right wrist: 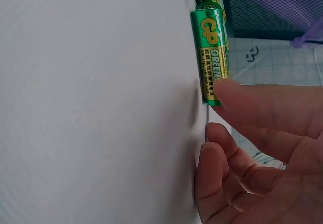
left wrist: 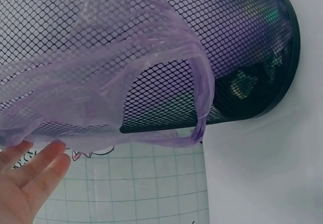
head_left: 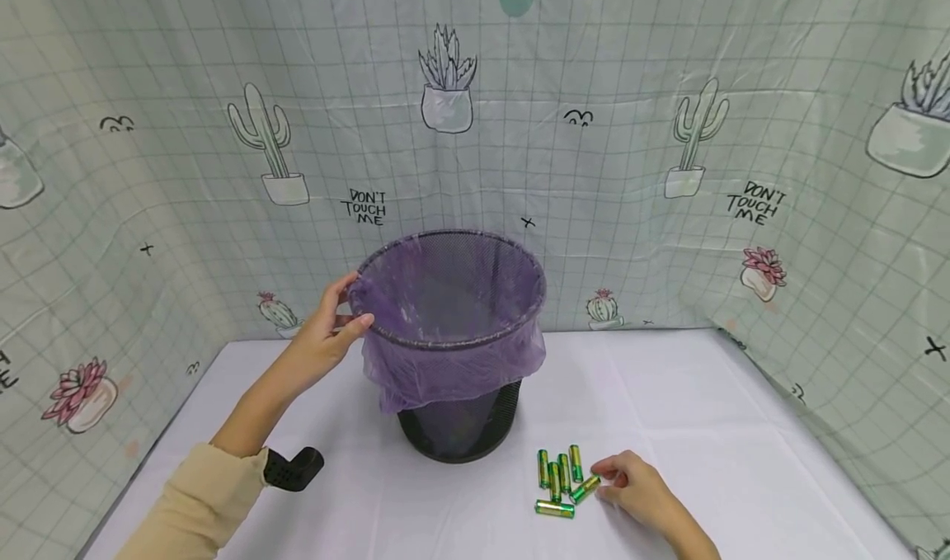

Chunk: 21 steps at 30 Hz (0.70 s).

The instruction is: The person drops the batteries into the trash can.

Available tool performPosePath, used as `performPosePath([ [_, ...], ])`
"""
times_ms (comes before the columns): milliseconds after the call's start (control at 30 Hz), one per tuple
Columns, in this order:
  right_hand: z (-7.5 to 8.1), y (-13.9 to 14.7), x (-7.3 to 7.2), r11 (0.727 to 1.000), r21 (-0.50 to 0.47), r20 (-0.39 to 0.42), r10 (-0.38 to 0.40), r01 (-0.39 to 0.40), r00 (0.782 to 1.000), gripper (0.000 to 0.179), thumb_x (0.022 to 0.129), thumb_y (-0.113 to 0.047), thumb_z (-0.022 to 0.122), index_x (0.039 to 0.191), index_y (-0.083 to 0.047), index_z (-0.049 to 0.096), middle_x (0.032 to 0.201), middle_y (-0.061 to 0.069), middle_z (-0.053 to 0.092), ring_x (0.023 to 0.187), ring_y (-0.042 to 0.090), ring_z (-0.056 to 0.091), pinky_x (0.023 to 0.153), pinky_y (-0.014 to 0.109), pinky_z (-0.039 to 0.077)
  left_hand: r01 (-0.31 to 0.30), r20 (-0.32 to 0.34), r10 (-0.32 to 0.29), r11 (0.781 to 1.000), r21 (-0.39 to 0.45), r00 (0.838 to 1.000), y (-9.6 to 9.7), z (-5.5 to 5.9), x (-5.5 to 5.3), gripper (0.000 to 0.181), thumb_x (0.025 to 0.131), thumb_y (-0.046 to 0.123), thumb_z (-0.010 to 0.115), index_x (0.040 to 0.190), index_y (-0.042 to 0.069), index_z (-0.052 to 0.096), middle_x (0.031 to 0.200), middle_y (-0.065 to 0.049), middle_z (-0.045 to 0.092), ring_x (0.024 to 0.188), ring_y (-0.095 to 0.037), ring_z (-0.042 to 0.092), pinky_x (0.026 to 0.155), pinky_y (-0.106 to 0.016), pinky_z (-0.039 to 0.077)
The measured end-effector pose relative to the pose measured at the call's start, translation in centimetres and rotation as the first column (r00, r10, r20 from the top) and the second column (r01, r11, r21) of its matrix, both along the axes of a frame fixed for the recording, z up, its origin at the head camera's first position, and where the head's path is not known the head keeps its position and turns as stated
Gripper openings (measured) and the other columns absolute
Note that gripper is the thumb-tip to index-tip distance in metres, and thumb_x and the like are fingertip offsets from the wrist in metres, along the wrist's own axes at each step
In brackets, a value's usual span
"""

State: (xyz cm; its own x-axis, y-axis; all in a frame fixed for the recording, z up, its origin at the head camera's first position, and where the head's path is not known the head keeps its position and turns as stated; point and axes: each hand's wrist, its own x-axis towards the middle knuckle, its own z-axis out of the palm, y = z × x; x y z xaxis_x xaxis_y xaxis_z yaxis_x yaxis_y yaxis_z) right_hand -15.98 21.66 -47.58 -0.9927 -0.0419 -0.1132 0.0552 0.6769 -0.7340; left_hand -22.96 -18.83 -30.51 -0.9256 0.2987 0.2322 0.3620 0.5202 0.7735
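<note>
A black mesh wastebasket (head_left: 460,428) stands upright on the table, lined with a purple bag (head_left: 453,374) folded out over its rim. My left hand (head_left: 334,325) holds the rim at its left side, thumb in front and fingers behind. In the left wrist view those fingers (left wrist: 43,168) lie against the bag. Several green and gold batteries (head_left: 554,482) lie loosely grouped at the front right of the basket. At the nearest one, a GP battery (right wrist: 209,57), my right hand (head_left: 641,490) has its thumb and fingers apart, one digit overlapping the battery's end.
A white cloth (head_left: 668,411) covers the table. Behind and at both sides hangs a grid-patterned curtain (head_left: 564,164) with cactus drawings. A black device (head_left: 295,469) sits at the left wrist. Green patches (left wrist: 243,85) show through the mesh near the basket's base.
</note>
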Motion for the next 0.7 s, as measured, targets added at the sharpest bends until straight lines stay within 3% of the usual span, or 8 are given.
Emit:
performPosePath([
  [433,-0.24,0.21,0.11,0.995,0.035,-0.032,0.095,-0.094,0.995,0.022,0.072,-0.006,0.072,0.094,-0.009,0.069,0.087,0.002,0.05,0.071,0.011,0.04,0.06,0.02,0.035,0.003,0.009,-0.003,1.0,-0.006,1.0,0.02,-0.02,-0.02,0.069,0.098,0.026,0.044,0.148,0.005,0.001,0.146,-0.031,0.015,0.125,-0.05,0.038,0.096,-0.06,0.037],
  [700,-0.34,0.55,0.08,0.981,0.033,-0.048,0.191,-0.19,0.98,0.015,0.076,-0.009,0.07,0.091,-0.008,0.066,0.086,0.002,0.049,0.07,0.009,0.04,0.06,0.02,0.035,0.003,0.013,-0.003,1.0,-0.003,1.0,0.0,0.04,-0.01,0.069,0.099,0.025,0.044,0.148,0.005,0.001,0.146,-0.031,0.014,0.125,-0.05,0.037,0.095,-0.059,0.037],
])
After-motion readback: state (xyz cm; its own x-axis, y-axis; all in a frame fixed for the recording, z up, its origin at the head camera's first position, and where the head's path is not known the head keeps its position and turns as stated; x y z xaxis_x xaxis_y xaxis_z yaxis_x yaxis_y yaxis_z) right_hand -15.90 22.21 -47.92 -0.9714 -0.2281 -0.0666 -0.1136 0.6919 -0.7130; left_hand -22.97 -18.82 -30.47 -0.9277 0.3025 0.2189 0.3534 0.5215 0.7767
